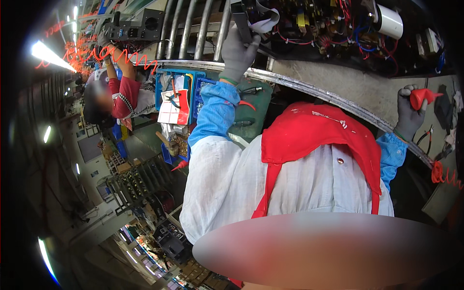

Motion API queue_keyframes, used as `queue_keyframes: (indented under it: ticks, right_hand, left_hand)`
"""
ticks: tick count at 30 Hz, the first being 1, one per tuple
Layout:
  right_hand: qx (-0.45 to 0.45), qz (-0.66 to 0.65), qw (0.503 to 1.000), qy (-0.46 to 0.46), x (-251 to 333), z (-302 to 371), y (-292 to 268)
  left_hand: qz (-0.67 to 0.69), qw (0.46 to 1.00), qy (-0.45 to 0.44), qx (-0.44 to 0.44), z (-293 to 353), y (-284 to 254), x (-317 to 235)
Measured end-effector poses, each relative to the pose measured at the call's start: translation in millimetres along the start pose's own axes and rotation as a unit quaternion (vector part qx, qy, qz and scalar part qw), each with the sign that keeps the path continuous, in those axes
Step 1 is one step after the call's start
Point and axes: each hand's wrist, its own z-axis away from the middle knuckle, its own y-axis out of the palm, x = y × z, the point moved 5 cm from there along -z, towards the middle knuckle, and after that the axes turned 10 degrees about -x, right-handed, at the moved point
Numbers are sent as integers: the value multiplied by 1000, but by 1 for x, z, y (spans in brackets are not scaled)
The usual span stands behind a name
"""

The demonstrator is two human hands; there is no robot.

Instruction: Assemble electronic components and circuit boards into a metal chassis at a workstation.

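My left hand point(237, 50), in a grey glove with a blue sleeve cover, reaches up and grips a dark grey box-shaped part point(240, 19). A flat grey ribbon cable point(266, 19) loops beside that part. My right hand point(410, 116), also gloved in grey, is closed around a red tool handle point(424, 96) above the workbench's curved metal edge point(309, 88). A red apron point(314, 135) over a white coat fills the middle of the view.
An open assembly with coloured wires point(333, 24) and a white cylinder point(389, 21) lies beyond the bench edge. Metal rollers point(193, 29) run at top left. A blue bin point(176, 92) and a green pad point(256, 104) sit below. A co-worker's arm point(121, 77) reaches under a red coiled cable point(130, 59).
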Motion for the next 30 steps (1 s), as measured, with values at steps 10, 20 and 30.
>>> queue_keyframes:
  ticks: [10,20,30]
  right_hand:
    - [26,552,832,45,-121,104,17]
    - [166,573,777,202,-267,73,64]
    - [159,526,788,277,-292,57,89]
  left_hand:
    - [220,859,-386,254,109,15,-44]
    - [430,710,-485,276,102,4,-128]
    - [456,711,-509,164,82,-4,-121]
